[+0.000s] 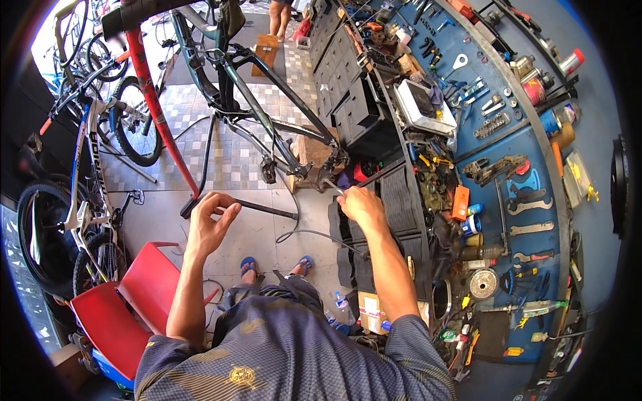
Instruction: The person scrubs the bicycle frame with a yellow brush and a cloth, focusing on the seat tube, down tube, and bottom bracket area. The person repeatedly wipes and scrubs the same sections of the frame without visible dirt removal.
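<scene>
A dark green bicycle frame without wheels hangs on a red-posted repair stand. Its rear end, with a rear derailleur, points toward my right side. My right hand is closed round a slim metal tool whose tip reaches toward that rear end; its exact kind is hidden by my fingers. Whether the tip touches the frame I cannot tell. My left hand hovers in the air near the stand's foot, fingers loosely bent and apart, holding nothing. A crank and pedal hang between both hands.
To the right runs a workbench crowded with tools, below a blue tool board. Red chairs and a white bicycle stand at left. A cable crosses the floor. Another person's legs show at the far end.
</scene>
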Available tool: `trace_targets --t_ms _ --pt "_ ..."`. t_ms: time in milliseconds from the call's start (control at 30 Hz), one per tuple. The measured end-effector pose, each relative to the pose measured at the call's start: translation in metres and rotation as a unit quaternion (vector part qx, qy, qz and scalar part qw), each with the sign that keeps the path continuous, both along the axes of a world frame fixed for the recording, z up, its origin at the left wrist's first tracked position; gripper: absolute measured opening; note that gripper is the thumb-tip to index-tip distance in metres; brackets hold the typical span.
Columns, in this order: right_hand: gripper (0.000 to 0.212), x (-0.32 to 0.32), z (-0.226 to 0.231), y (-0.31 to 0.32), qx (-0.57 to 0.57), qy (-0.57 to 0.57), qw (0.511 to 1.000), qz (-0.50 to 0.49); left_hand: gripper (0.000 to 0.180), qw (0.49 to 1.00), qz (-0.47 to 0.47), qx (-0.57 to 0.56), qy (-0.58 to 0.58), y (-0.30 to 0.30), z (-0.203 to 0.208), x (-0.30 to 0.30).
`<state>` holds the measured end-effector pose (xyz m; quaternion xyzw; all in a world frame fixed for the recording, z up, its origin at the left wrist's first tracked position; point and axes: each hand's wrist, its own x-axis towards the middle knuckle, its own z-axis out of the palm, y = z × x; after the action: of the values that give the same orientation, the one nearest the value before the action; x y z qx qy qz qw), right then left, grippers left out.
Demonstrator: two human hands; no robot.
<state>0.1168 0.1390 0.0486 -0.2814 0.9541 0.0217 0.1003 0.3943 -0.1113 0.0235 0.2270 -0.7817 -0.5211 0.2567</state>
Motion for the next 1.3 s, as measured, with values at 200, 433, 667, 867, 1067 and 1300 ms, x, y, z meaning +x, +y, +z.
trace_targets --t_ms 200,433,667,867,1067,1300 --pt "0.034 0.013 -0.036 0.009 0.027 -0.005 1.000 0.007 0.026 0.998 -0.046 0.001 -0.031 0.011 -0.014 0.005" --pt "0.037 0.020 -0.056 0.005 -0.049 0.022 0.998 -0.024 0.022 0.994 -0.091 -0.006 -0.057 0.015 -0.022 0.015" --pt "0.038 0.016 -0.074 -0.012 -0.005 0.010 1.000 -0.017 0.028 0.994 -0.087 -0.006 -0.070 0.013 -0.026 0.021" --pt "0.040 0.018 -0.081 -0.011 0.004 -0.021 1.000 -0.023 0.026 0.992 -0.090 0.006 -0.092 0.011 -0.031 0.027" --pt "0.040 0.025 -0.054 -0.020 -0.009 -0.006 0.999 -0.042 0.029 0.991 -0.095 0.013 -0.090 0.011 -0.038 0.024" --pt "0.040 0.016 -0.034 -0.026 -0.077 -0.008 0.992 -0.096 0.030 0.992 -0.099 0.010 -0.078 0.010 -0.043 0.020"
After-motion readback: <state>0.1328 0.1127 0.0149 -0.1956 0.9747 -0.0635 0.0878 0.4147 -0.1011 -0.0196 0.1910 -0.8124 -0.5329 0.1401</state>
